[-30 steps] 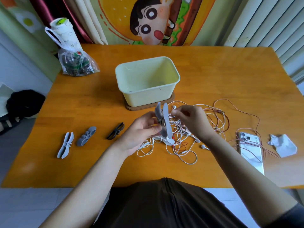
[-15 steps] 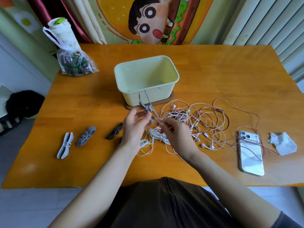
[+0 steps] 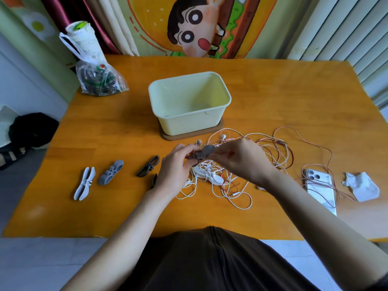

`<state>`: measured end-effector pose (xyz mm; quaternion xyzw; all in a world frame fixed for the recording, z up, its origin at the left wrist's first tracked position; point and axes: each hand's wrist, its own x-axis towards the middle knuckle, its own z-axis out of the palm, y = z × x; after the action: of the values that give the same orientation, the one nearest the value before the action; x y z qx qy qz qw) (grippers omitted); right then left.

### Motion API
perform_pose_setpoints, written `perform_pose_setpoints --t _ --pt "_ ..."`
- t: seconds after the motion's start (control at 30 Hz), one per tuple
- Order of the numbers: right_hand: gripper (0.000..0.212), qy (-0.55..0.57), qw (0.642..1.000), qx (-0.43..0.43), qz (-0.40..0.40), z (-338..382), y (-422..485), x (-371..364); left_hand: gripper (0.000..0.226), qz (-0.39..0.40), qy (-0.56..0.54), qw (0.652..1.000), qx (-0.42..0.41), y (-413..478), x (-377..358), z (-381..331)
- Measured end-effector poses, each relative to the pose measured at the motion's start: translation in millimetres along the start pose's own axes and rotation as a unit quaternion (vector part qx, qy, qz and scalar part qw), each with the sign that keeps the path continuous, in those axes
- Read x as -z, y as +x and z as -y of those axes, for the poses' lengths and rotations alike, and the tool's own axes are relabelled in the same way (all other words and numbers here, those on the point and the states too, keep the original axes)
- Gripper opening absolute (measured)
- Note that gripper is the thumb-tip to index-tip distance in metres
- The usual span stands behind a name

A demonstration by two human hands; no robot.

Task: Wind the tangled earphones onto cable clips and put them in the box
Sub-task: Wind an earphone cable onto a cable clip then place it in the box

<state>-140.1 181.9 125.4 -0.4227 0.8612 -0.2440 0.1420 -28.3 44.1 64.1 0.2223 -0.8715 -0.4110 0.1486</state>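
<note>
Earphones [image 3: 275, 150]: tangled heap, white + pink/red cords, loose loops.

The person wears a dark brown garment [image 3: 210, 261] that fills the lower middle of the view, below the near edge of the counter [image 3: 294, 91]. Its cloth is plain and matte. A raised seam or fold runs down its middle from the top, and soft creases spread to either side. Both forearms are bare from the lower corners of the view up to the wrists. At the lower right corner a dark sleeve edge [image 3: 379, 282] shows on the right upper arm. The left hand [image 3: 174, 171] and the right hand [image 3: 241, 160] are bare; the fingertips are too blurred to tell the nails.
</note>
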Motion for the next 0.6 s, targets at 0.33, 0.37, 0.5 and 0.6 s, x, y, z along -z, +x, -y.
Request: perform_pose_setpoints --t 0.33,0.37,0.5,0.6 --pt "0.020 0.198 0.980 -0.001 0.032 -22.2 13.8 7.1 0.030 0.154 -0.162 0.973 0.051 -1.7 6.4 -2.7" --pt "0.026 0.218 0.975 -0.014 0.028 -24.2 13.8 5.1 0.030 0.159 -0.197 0.966 0.059 -3.2 6.7 -4.4" --pt "0.034 0.277 0.960 -0.046 0.009 -25.8 10.9 -3.8 0.025 0.150 -0.358 0.918 0.078 -5.8 6.9 -16.0" --pt "0.027 0.316 0.947 -0.062 -0.008 -20.7 8.7 -13.5 0.026 0.147 -0.460 0.869 0.106 -4.2 4.4 -20.1"
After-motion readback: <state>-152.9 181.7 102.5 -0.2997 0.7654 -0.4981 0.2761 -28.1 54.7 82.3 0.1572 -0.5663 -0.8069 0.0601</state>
